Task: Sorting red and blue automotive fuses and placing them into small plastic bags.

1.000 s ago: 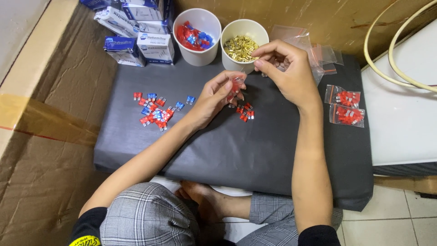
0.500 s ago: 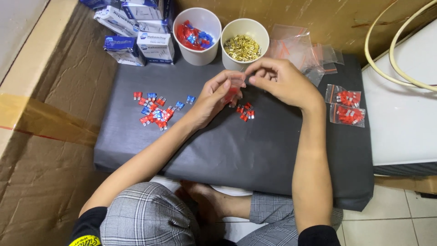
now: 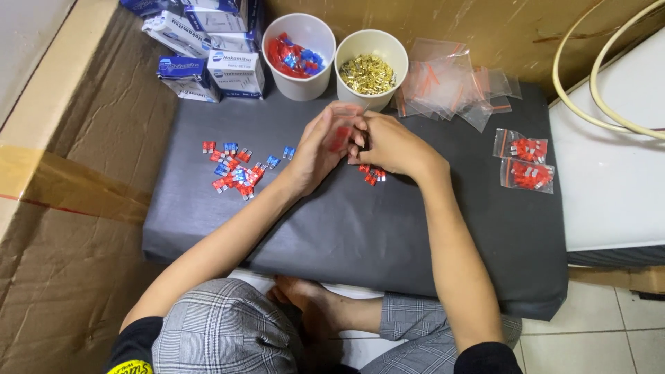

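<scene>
Head view: both hands (image 3: 357,142) together, pinching small clear bag (image 3: 341,128); contents perhaps red.

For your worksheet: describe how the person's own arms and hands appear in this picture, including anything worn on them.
Both forearms are bare, and the left hand and right hand wear no gloves, rings or watch that can be seen. Short black sleeves end near the upper arms; the left one shows a yellow marking.
</scene>
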